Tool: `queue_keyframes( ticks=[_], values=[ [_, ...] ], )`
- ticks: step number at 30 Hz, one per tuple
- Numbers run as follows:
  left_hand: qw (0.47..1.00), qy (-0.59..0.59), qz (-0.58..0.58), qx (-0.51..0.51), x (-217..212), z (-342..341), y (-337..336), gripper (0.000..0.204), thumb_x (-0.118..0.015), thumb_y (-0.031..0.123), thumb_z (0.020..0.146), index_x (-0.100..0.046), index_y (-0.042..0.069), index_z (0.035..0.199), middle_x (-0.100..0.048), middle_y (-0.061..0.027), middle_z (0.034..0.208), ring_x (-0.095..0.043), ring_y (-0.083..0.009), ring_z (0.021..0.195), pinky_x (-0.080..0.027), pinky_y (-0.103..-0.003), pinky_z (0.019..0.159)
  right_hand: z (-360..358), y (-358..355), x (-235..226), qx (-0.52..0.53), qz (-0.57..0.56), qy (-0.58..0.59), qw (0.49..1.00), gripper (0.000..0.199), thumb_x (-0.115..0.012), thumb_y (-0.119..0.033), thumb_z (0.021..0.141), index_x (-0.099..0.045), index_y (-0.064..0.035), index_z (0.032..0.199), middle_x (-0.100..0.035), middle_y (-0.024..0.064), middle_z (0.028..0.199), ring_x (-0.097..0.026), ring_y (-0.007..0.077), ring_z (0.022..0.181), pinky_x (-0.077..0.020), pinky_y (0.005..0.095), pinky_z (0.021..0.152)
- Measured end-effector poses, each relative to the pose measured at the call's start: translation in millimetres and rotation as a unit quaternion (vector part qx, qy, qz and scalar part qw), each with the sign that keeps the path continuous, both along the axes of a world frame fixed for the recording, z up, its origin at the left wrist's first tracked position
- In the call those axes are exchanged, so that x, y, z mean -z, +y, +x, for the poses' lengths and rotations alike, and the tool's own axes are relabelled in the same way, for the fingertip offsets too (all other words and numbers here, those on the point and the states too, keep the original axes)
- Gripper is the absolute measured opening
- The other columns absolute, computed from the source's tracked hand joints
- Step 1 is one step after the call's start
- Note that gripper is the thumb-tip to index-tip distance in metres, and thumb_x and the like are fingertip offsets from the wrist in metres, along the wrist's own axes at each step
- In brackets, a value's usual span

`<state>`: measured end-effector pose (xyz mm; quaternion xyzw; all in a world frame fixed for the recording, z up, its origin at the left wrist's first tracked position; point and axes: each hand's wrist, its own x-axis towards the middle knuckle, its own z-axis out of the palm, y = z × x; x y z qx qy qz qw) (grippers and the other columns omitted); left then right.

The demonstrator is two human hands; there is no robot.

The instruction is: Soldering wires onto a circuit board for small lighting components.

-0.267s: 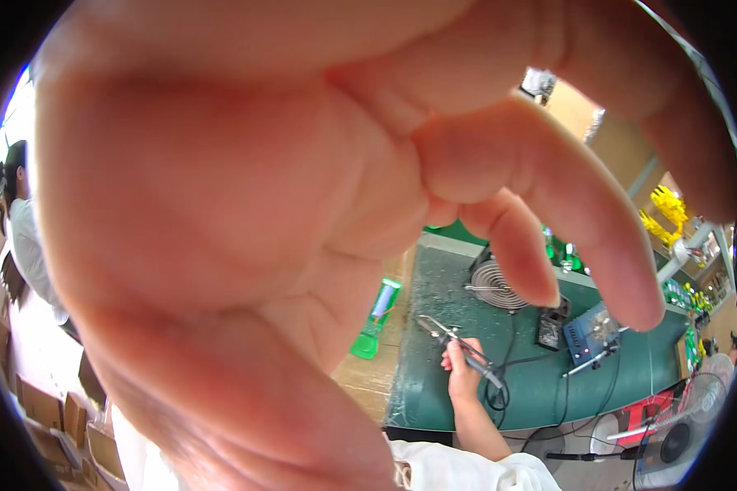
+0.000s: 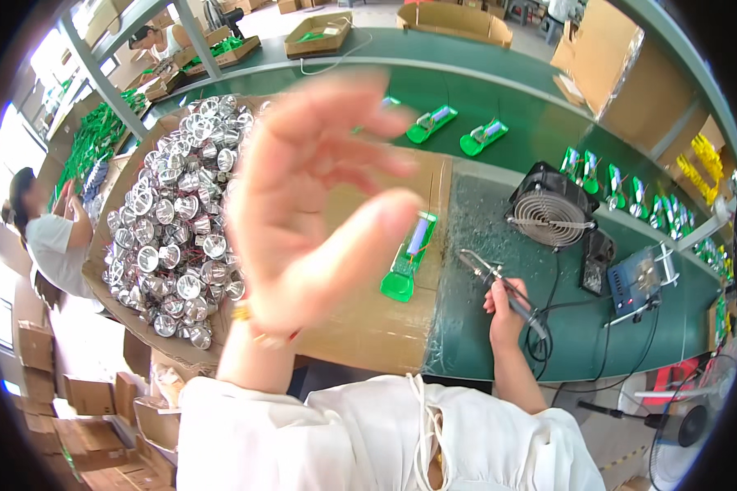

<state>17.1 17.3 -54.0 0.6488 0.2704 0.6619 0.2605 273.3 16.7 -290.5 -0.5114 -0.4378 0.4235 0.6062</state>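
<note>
My left hand (image 2: 291, 221) is raised close to the head camera, slightly blurred. Its fingers are curled but apart, with nothing in them. A bracelet circles the wrist. My right hand (image 2: 506, 315) grips a soldering iron (image 2: 526, 311) with a thin metal guide at its front, pointing up and left over the green bench mat (image 2: 475, 327). Between the hands, a green plastic housing (image 2: 398, 286) with a pale cylindrical cell lies on the brown cardboard sheet (image 2: 368, 331). The iron's tip is apart from the housing.
A carton (image 2: 96, 274) heaped with silvery reflector cups (image 2: 165, 258) stands at left. A black fan (image 2: 551, 219) and a blue box (image 2: 633, 282) with cables stand at right. More green housings (image 2: 483, 137) line the far belt. Another person (image 2: 53, 237) works at left.
My left hand has drawn back from the camera, where it covered most of the view, uncovering the carton and far belt. My right hand still holds the soldering iron.
</note>
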Motion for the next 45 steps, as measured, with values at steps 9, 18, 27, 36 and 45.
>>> queue_keyframes(
  ticks=[9, 18, 27, 36, 45],
  values=[
    [0.754, 0.523, -0.375, -0.131, 196.2, -14.5, -10.2, 0.032, -0.061, 0.042, 0.076, -0.064, 0.01, 0.074, -0.064, -0.0138, 0.072, -0.062, -0.0327, 0.069, -0.049, -0.043, 0.063, -19.0, -10.4, -2.0, -0.015, -0.02, -0.028, 0.999, 0.016, -0.06, -0.015, 0.085, -0.053, -0.0018, 0.089, -0.055, 0.0051, 0.066, -0.049, 0.0078, 0.052, -0.0396, 0.0196, 0.048],
    [0.725, 0.46, -0.229, -0.458, 180.9, -110.7, 56.4, 0.031, -0.067, 0.038, 0.072, -0.066, 0.008, 0.078, -0.06, -0.0109, 0.08, -0.058, -0.0278, 0.078, -0.047, -0.039, 0.065, -14.0, -10.3, 1.3, 0.001, -0.026, -0.021, 0.999, 0.017, -0.057, -0.015, 0.085, -0.052, -0.0008, 0.091, -0.054, 0.0048, 0.066, -0.049, 0.0076, 0.052, -0.0381, 0.0189, 0.048],
    [0.608, 0.61, -0.132, -0.49, 215.8, -97.2, 60.9, 0.013, -0.063, 0.022, 0.073, -0.063, 0.009, 0.074, -0.055, -0.0048, 0.087, -0.049, -0.0228, 0.091, -0.035, -0.039, 0.08, -12.2, -13.0, 1.6, 0.013, -0.03, -0.02, 0.999, 0.019, -0.058, -0.018, 0.085, -0.051, -0.0009, 0.09, -0.054, 0.0048, 0.065, -0.048, 0.0079, 0.052, -0.0375, 0.0189, 0.047],
    [0.877, 0.262, -0.356, -0.19, 188.0, -71.4, 12.8, 0.016, -0.063, 0.012, 0.079, -0.066, 0.002, 0.091, -0.064, -0.0123, 0.079, -0.061, -0.0217, 0.071, -0.048, -0.031, 0.064, -18.1, -15.7, -8.4, -0.001, 0.038, -0.052, 0.998, 0.016, -0.058, -0.01, 0.084, -0.051, 0.0019, 0.091, -0.056, 0.0086, 0.072, -0.052, 0.0096, 0.056, -0.0429, 0.0208, 0.052],
    [0.876, 0.251, -0.397, -0.107, 195.3, -22.6, -10.8, 0.018, -0.068, 0.018, 0.079, -0.066, 0.001, 0.077, -0.059, -0.0091, 0.069, -0.058, -0.0163, 0.062, -0.047, -0.028, 0.058, -48.0, -45.8, -33.0, -0.132, 0.109, -0.112, 0.979, 0.017, -0.067, -0.005, 0.078, -0.052, 0.0003, 0.085, -0.057, 0.0064, 0.071, -0.051, 0.0078, 0.059, -0.0411, 0.0214, 0.051]
  ],
)
